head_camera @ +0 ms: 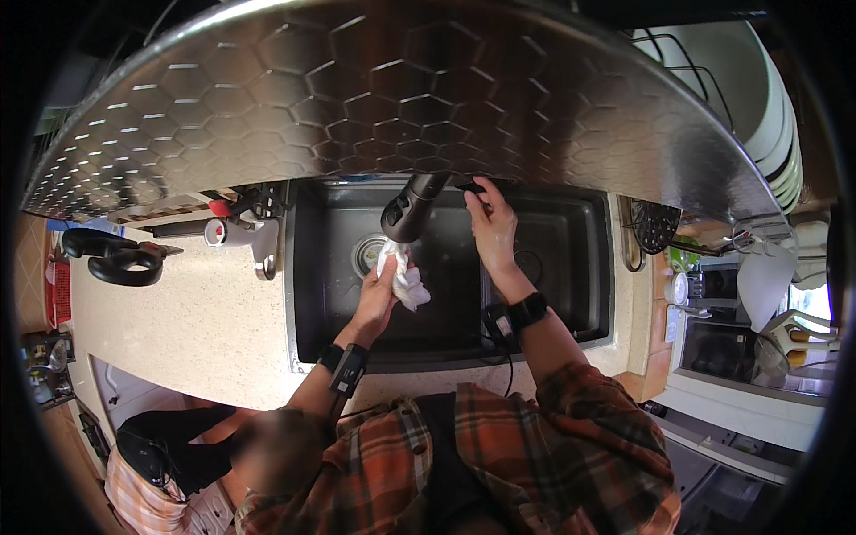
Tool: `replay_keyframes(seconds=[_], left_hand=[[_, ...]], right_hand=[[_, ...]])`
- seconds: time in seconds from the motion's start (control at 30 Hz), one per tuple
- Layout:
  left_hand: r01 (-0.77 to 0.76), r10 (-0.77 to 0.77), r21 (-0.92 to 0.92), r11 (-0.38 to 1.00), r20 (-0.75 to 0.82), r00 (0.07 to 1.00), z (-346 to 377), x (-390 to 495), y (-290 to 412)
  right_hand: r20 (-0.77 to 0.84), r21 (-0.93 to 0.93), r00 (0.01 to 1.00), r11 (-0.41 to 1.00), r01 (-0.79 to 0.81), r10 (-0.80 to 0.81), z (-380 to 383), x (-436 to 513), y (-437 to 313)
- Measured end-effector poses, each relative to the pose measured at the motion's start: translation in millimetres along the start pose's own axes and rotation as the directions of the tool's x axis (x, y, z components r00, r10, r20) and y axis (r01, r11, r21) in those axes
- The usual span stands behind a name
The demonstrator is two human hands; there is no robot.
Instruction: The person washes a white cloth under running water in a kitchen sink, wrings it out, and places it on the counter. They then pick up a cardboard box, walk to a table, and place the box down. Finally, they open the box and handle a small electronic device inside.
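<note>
My left hand [376, 297] grips a bunched white cloth [409, 284] over the left basin of the dark double sink [441, 321]. Just above the cloth is the head of a dark pull-out faucet [404, 214]; I cannot make out any water stream. My right hand [493, 231] is raised near the back of the sink, right of the faucet. Its thumb and forefinger are on either side of a dark faucet handle [473, 188], partly hidden by the fingers and the metal panel. Left of the cloth, a metal drain strainer [368, 254] shows in the basin.
A hexagon-patterned metal panel [401, 93] overhangs the sink's back. Black-handled scissors [127, 257] and a white-handled peeler-like tool [251, 237] appear above the left counter [200, 321]. A slotted black utensil [655, 224] hangs at right. Another person [174, 448] is close at lower left.
</note>
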State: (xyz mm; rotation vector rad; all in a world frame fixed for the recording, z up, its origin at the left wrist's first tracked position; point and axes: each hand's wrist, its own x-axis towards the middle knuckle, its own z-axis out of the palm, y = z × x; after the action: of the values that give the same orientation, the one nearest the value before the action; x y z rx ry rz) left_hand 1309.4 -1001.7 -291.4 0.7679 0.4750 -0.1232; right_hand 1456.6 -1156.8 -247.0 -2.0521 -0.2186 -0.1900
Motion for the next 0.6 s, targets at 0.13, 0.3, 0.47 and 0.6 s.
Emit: replay_keyframes(seconds=[0.13, 0.3, 0.47, 0.6], left_hand=[[0.016, -0.015, -0.055, 0.998, 0.024, 1.000, 5, 1, 9], [0.032, -0.034, -0.076, 0.997, -0.026, 0.999, 3, -1, 13], [0.063, -0.063, -0.150, 0.987, 0.005, 0.998, 3, -2, 11], [0.069, -0.073, -0.113, 0.991, -0.029, 0.997, 4, 1, 8]], right_hand=[[0.048, -0.105, 0.998, 0.994, -0.035, 0.040, -2, 23, 1], [0.031, -0.094, 0.999, 0.996, -0.008, 0.011, 2, 28, -1], [0.068, -0.459, 0.993, 0.881, 0.117, -0.097, 0, 31, -5], [0.115, -0.635, 0.973, 0.738, 0.228, -0.202, 2, 35, -8]])
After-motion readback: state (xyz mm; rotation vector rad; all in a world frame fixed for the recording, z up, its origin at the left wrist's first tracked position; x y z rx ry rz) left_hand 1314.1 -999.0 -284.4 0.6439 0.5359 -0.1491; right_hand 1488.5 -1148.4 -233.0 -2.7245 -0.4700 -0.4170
